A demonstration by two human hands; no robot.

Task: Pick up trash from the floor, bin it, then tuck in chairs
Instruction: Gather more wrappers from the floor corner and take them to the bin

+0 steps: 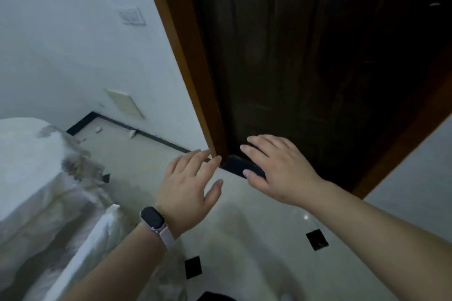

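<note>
Where the view begins on the left, a bulky piece of furniture wrapped in plastic sheet [36,166] fills the lower corner. Its near edge runs down toward a second wrapped white bundle [97,234] beside the left forearm. Behind them rises a pale wall [61,44] carrying a switch plate [132,16] and, lower down, a beige panel [124,102].

A black skirting [146,135] marks the wall's foot, and the trash lies along it as three small pale scraps [132,133] on the floor. One is just beside the skirting and two are nearer the wrapped furniture, all well apart from both hands. Between the furniture and the doorway a stretch of pale tiled floor [146,166] with black diamond insets lies open, widening toward the camera.

The left hand [188,186], with a dark-faced watch [152,220] on its wrist, is stretched forward palm down. Its fingers are straight and slightly spread, holding nothing. Its fingertips overlap the foot of the orange-brown door frame [183,56], but whether they touch it cannot be told. The frame's edge slants up and to the left, and right of it stands a dark wooden door [318,56].

The right hand [276,168] reaches out flat and empty, fingers extended and loose, over the dark threshold strip [234,165] at the door's base. At far right the frame's other edge slants upward, with more pale wall beyond it.
</note>
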